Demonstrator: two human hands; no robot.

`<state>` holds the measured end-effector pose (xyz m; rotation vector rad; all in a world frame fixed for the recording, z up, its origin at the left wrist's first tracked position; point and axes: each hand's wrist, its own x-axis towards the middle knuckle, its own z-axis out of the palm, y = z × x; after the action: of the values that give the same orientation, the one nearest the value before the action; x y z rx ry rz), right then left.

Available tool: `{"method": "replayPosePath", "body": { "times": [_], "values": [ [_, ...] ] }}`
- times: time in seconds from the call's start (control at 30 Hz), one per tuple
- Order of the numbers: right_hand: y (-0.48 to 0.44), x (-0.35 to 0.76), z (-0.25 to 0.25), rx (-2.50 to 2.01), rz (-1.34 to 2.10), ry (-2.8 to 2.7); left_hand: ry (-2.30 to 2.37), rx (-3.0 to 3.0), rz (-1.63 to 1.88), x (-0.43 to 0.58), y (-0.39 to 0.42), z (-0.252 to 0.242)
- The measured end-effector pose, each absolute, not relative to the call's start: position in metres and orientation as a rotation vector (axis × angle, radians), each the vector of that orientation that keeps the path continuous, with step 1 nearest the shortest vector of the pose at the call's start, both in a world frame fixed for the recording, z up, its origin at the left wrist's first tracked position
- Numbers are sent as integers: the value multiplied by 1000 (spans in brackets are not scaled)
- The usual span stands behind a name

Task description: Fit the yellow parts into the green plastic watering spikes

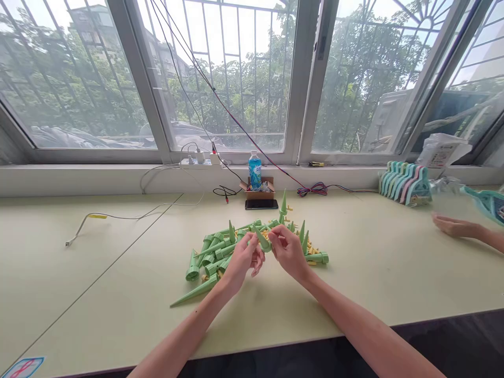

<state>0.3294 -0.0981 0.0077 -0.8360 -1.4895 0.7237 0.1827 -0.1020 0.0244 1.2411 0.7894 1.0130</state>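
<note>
Between my two hands is a green plastic cone-shaped spike (262, 240), its wide round end tilted down toward me. My left hand (242, 262) grips it with thumb and fingers. At the wide end, the fingertips of my right hand (290, 252) are pinched together; whatever lies between them is too small to make out. Around and behind both hands spreads a pile of similar green spikes (223, 251), some lying and some standing point up. Small yellow fittings (311, 248) lie among them, partly hidden by my right hand.
Behind the pile are a black phone (261, 204) and a small carton (255, 195) with a blue bottle (255, 172). Cables (315, 189) trail along the back. At right, another person's hand (452, 227) is near pastel hangers (407, 182) and a teal plastic item (486, 202).
</note>
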Motion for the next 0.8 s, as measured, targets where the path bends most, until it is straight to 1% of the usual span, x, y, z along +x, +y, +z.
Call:
{"method": "replayPosePath", "body": {
  "times": [0.3,0.63,0.8],
  "values": [
    [-97,330,9,-852,653,-1511,828,1234,1040,180,-100,25],
    [-95,331,9,-940,630,-1471,885,1520,1217,181,-100,16],
    [-95,330,10,-976,635,-1435,1023,1736,1280,182,-103,13]
  ]
}}
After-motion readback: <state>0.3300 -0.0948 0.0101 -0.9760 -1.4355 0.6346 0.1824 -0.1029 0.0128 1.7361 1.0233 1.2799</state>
